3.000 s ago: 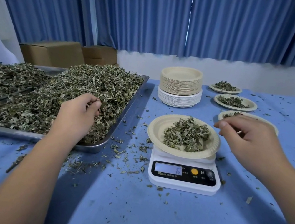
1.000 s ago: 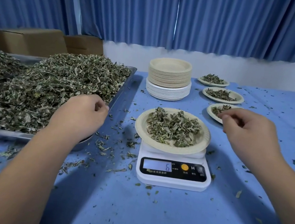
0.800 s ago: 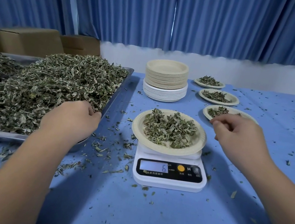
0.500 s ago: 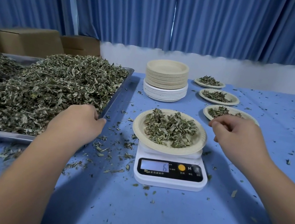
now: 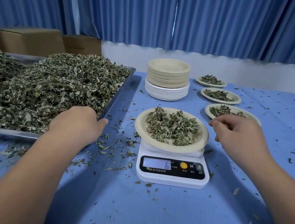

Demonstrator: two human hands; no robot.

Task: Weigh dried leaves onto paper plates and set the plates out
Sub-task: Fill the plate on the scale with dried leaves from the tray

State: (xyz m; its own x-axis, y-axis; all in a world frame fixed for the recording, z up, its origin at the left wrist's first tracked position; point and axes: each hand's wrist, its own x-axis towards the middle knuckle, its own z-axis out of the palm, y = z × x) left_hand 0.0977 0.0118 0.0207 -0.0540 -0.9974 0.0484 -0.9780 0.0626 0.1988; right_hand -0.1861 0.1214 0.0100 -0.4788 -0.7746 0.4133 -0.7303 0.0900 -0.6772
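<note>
A paper plate heaped with dried leaves sits on the white digital scale, whose display reads 6. A metal tray piled with dried leaves lies to the left. My left hand rests palm down at the tray's front right corner, fingers curled under and hidden. My right hand hovers just right of the plate's rim, thumb and forefinger pinched together with nothing visible between them.
A tall stack of unused paper plates stands behind the scale. Three filled plates line up at the back right. Loose leaf bits litter the blue tablecloth. Cardboard boxes and blue curtains stand behind.
My left hand has come out of the leaf pile to the tray's front right corner. My right hand has stayed beside the plate. The scale still reads 6.
</note>
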